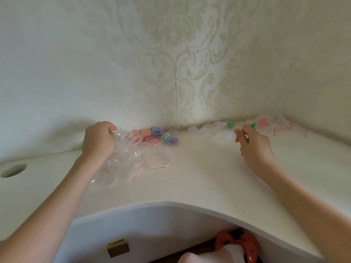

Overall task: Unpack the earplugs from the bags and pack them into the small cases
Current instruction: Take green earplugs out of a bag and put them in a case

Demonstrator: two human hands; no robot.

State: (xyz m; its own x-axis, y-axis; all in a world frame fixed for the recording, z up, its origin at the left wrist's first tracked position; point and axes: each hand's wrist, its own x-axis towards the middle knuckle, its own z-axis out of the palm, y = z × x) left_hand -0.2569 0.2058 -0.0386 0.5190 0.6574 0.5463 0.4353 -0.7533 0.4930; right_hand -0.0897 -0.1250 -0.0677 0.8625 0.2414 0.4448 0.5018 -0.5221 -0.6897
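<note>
Hands at bags and cases, white desk.
Left hand grips an empty clear bag; right hand hovers, fingers loosely curled, apparently holding nothing, near empty cases.

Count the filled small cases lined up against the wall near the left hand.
3: a pale orange case, an orange case and a blue case, side by side. Bags in front may hide more.

No legible txt anywhere. Yellow label on the brown block under the desk has dark marks, too blurred to read.
</note>
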